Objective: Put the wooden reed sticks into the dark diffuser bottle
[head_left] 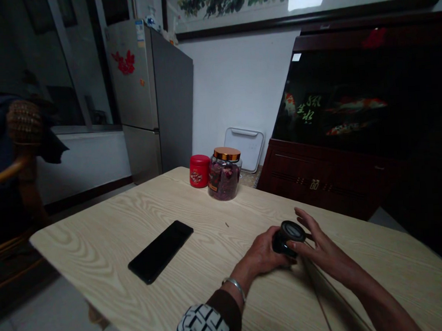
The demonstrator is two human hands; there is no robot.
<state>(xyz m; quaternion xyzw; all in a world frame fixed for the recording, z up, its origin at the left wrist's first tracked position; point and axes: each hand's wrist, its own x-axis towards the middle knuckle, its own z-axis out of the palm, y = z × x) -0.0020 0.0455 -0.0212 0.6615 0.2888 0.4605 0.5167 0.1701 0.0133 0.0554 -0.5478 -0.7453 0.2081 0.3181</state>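
1. Fingers of the left hand (264, 253) curl around the small dark container (287, 235), lower right of the frame; looks like a steadying grip on its body.
2. Right hand (322, 251): upper fingers spread, thumb against the container's near rim. Can't tell if the far-side fingers pinch. Split reads as one hand for body, one for top.
3. Container's base is hidden by the left hand; contents and marking on top can't be made out.
4. Left wrist wears a bracelet (234, 287); patterned sleeve (203, 326) cut off at bottom edge. Right forearm exits lower right.
5. Table (98, 233): black phone (161, 251) flat, lower left of centre, probably placed there to leave working room. Brown sliver (226, 224) near centre, too small to identify.
6. Red tin (198, 172) beside copper-lidded jar (225, 177), far table edge, likely out of the way. Jar overlaps tin; contact unclear.
7. Dark glass panel (336, 88), upper right: tank or screen, can't tell.
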